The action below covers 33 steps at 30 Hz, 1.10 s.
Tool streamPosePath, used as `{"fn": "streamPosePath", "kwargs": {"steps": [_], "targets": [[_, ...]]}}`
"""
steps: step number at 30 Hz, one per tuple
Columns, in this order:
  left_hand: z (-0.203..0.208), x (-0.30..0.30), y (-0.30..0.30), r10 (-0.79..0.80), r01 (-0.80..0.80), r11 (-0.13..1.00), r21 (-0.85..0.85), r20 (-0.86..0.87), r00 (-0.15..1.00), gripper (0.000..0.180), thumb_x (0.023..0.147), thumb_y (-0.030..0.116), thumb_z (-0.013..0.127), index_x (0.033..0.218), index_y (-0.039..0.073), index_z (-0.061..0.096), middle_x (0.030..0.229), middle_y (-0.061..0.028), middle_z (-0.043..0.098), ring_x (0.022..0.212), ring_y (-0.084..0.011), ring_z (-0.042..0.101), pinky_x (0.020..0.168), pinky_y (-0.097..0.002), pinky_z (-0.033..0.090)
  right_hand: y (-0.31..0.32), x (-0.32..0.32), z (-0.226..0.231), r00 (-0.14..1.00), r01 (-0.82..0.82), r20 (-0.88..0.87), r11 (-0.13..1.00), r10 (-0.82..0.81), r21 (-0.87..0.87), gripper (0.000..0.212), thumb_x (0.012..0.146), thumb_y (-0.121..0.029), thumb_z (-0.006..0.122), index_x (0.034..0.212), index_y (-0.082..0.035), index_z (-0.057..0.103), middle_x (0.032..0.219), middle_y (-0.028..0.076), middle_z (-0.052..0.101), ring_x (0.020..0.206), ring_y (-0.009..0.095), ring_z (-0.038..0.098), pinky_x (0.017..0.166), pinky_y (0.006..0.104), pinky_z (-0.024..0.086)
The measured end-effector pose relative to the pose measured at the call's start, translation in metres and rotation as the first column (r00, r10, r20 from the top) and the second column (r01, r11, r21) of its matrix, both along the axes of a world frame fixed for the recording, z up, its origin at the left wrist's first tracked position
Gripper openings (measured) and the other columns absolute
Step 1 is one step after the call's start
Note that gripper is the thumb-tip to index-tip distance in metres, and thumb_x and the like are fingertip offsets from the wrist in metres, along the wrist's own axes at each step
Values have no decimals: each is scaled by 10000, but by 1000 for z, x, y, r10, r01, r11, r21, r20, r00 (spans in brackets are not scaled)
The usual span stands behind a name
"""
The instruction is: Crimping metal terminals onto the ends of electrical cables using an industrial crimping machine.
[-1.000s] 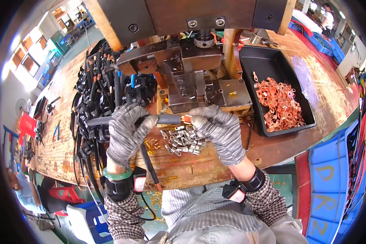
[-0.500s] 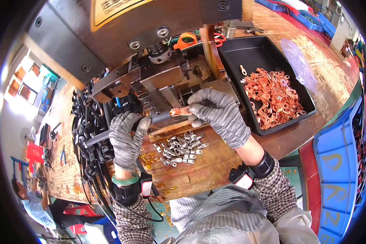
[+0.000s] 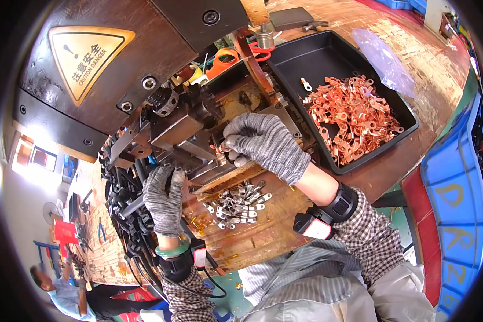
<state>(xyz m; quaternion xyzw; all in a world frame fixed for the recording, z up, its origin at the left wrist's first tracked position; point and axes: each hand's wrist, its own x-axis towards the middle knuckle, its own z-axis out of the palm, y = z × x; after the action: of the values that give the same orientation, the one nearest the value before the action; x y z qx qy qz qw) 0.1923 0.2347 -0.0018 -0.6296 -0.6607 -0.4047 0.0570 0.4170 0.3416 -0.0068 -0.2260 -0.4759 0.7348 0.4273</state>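
My left hand [image 3: 165, 206], in a grey knit glove, is closed round a thick dark cable [image 3: 133, 206] in front of the press. The part of the cable beyond the fingers is mostly hidden. Opposite it, my gloved right hand [image 3: 268, 145] pinches a copper cable lug [image 3: 220, 156] between thumb and fingers, close to the press jaws [image 3: 180, 129]. Whether the lug touches the cable or the jaws I cannot tell. Below both hands, a pile of silver lugs [image 3: 236, 205] lies on the wooden bench [image 3: 268, 231].
A black tray [image 3: 314, 60] at the right holds many copper lugs [image 3: 354, 115]. Bundled black cables [image 3: 121, 188] hang at the left. Orange-handled scissors [image 3: 221, 63] lie behind the press. A blue bin [image 3: 456, 214] stands far right; another person [image 3: 64, 298] is at lower left.
My view has shifted and turned, so the press's warning sign shows more fully. Both hands remain by the press; the cable end and lug, plainly visible before, are now partly hidden.
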Motion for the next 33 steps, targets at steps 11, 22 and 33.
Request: {"fn": "streamPosePath", "kwargs": {"steps": [11, 22, 33], "targets": [[1, 0, -6, 29, -29, 999, -42, -11, 1000, 180, 776, 96, 674, 893, -37, 640, 854, -140, 631, 795, -244, 595, 760, -340, 465, -3, 4, -2, 988, 54, 129, 971, -86, 235, 144, 817, -105, 641, 907, 2, 607, 734, 38, 610, 672, 78, 584, 590, 224, 492], [2, -1, -5, 27, -28, 999, -20, -43, 999, 180, 782, 131, 664, 882, -18, 646, 826, -137, 630, 770, -266, 588, 757, -352, 454, 11, 72, 0, 672, 471, 120, 547, -731, 692, 173, 823, -168, 613, 911, -21, 596, 816, 113, 615, 688, 218, 601, 644, 303, 490], [2, 8, -4, 11, -12, 1000, 18, 42, 999, 169, 786, 148, 658, 860, -3, 641, 794, -133, 619, 756, -271, 577, 746, -343, 439, 23, 93, -28, 509, 436, 242, 490, -826, 755, 126, 821, -131, 606, 897, -31, 620, 810, 118, 623, 686, 247, 599, 627, 313, 475]]}}
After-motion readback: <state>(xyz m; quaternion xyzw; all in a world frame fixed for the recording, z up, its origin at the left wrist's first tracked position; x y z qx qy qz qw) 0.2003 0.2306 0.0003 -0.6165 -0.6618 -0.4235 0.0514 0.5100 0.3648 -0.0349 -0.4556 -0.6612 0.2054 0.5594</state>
